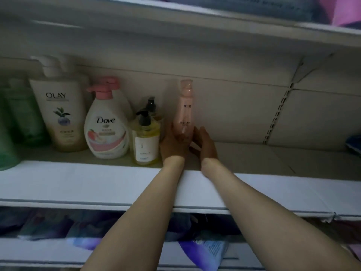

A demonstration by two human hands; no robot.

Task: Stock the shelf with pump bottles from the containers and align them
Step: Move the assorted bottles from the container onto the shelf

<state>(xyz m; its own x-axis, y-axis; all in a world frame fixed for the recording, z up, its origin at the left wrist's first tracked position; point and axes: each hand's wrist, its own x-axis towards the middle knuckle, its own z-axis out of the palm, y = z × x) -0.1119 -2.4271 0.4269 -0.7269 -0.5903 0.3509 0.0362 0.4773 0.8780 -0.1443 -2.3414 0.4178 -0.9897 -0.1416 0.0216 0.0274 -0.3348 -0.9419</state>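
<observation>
A slim pink pump bottle (185, 110) stands upright on the white shelf (254, 159), near the back wall. My left hand (172, 145) wraps its fingers round the bottle's base from the left. Against the bottle's right side, my right hand (205, 143) lies with straight fingers. To the left stand a yellow pump bottle (145, 141) with a black pump, a second dark-pumped bottle (151, 106) behind it, a white Dove bottle (106, 126) with a pink pump and a tall Olay bottle (60, 114).
Green bottles (23, 118) fill the far left of the shelf. To the right of the pink bottle the shelf surface is bare up to a slotted upright (277, 114). Another shelf (214, 18) hangs above. Blue and purple packets (199, 249) lie on the shelf below.
</observation>
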